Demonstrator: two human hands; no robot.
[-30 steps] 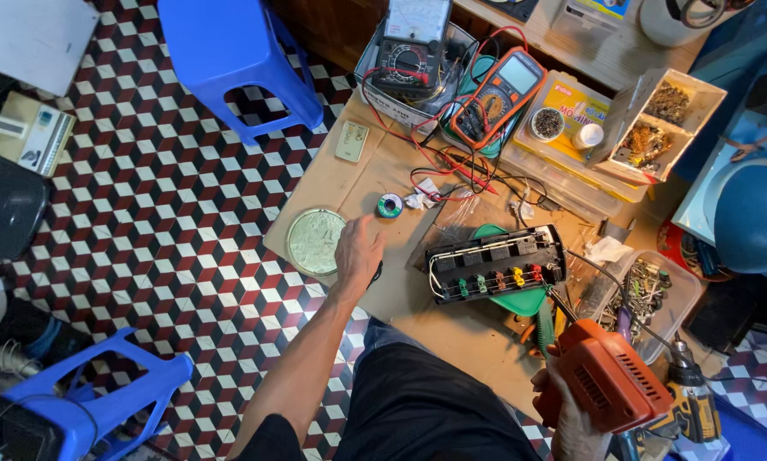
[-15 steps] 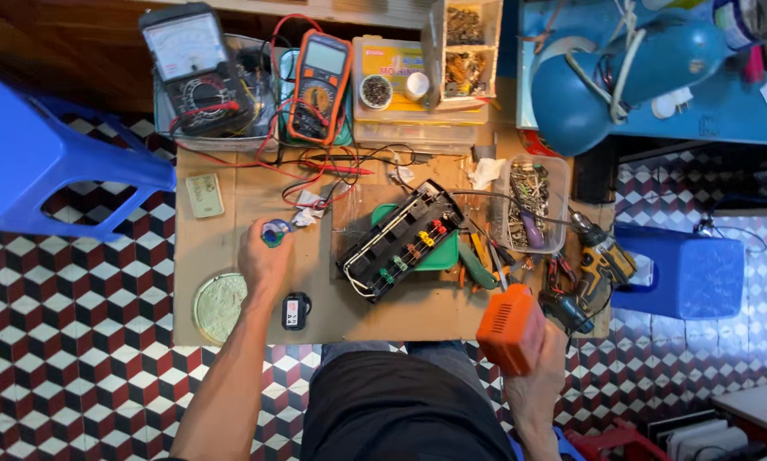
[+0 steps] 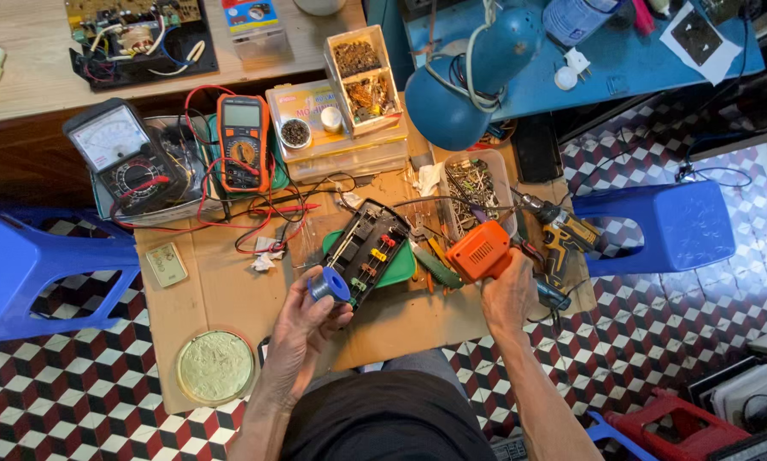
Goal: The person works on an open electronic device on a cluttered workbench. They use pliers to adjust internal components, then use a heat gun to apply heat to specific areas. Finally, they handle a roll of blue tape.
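Observation:
My left hand (image 3: 302,320) holds a small blue spool of solder wire (image 3: 330,286) above the cardboard-covered table (image 3: 221,299). My right hand (image 3: 507,294) grips an orange soldering gun (image 3: 479,253) just right of a black terminal board with coloured buttons (image 3: 368,250). That board lies tilted on a green tray (image 3: 395,269) between my two hands. Hand tools (image 3: 435,265) lie between the board and the orange gun.
An analog meter (image 3: 120,158), an orange digital multimeter (image 3: 243,141) with red and black leads, parts boxes (image 3: 349,102), a blue lamp (image 3: 469,77), a cordless drill (image 3: 563,235), a round tin of paste (image 3: 215,367), blue stools (image 3: 25,265) on both sides, checkered floor.
My left hand has lifted the blue spool off the table and brought it toward the black board. My right hand has raised the orange soldering gun nearer the board. The view has shifted.

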